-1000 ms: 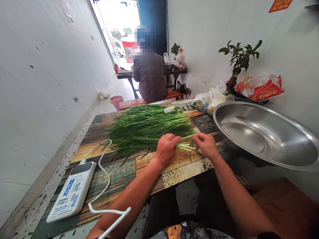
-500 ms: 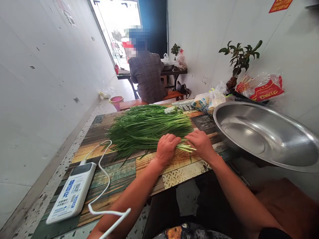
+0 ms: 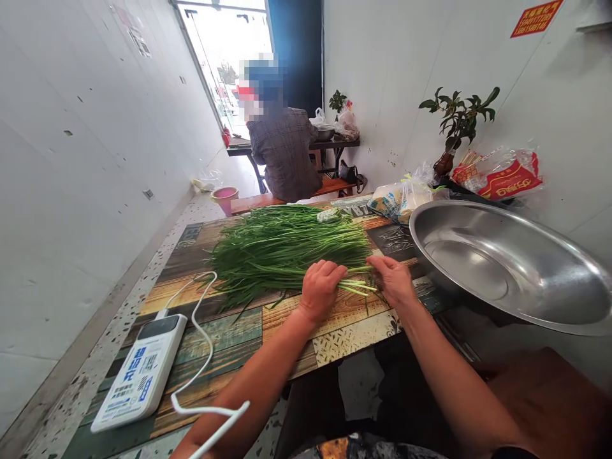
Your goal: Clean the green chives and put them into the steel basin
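Note:
A wide heap of garlic chives [image 3: 287,245] lies on the wood-patterned table [image 3: 287,325], green leaves to the left and pale stem ends to the right. At the heap's near edge my left hand [image 3: 322,287] is closed around a small bunch of garlic chives, whose pale ends [image 3: 358,287] stick out to the right. Just right of those ends is my right hand [image 3: 393,280], its thumb and fingertips pinched together at the tip of a chive stem. What exactly lies between those fingertips is partly hidden.
A large steel basin [image 3: 507,268] stands at the right. Behind it are plastic bags [image 3: 401,197] and a potted plant [image 3: 447,150]. A white power bank [image 3: 138,373] with a cable lies at the left. A person [image 3: 284,150] sits at a farther table, back turned.
My right hand has moved slightly right, away from my left hand, and its fingers now pinch at a stem end. My left hand keeps its hold on the bunch.

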### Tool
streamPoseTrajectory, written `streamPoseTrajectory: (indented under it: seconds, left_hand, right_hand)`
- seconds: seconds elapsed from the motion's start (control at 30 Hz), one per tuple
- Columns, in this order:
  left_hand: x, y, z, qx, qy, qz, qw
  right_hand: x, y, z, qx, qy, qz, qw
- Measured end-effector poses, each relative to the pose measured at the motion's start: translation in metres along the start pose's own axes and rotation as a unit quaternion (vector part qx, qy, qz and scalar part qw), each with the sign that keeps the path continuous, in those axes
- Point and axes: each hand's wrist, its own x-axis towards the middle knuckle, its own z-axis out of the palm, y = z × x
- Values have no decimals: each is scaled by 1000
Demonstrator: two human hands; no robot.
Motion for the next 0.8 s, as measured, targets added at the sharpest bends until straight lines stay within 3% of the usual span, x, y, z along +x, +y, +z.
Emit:
streamPoseTrajectory:
  seconds: [0.1, 0.27, 0.33, 0.4, 0.47, 0.53, 0.57, 0.7, 0.8]
  left_hand:
    - [0, -1, 1, 7, 8, -15, 1000]
    - [0, -2, 7, 30, 21, -24, 999]
    - [0, -3, 8, 33, 21, -29, 999]
    - [-1, -3, 9, 35, 14, -31, 999]
    - [-1, -3, 8, 39, 3, -29, 999]
    - [0, -3, 8, 41, -3, -32, 999]
    - [0, -3, 7, 41, -4, -37, 998]
    - [0, -2, 7, 38, 0, -63, 997]
    - [0, -2, 7, 30, 10, -68, 997]
  right_hand:
    - [11, -3, -14, -156, 29, -53, 986]
    - [28, -4, -29, -376, 23, -164, 912]
    - [31, -4, -29, -391, 22, -199, 898]
    - [29, -6, -27, -362, -6, -194, 912]
    - [24, -10, -25, -313, -87, -168, 931]
    - [20, -14, -25, -295, -166, -174, 925]
    - [19, -14, -26, -301, -174, -192, 918]
    - [25, -8, -30, -376, -62, -241, 893]
    - [31, -1, -28, -463, -27, -257, 848]
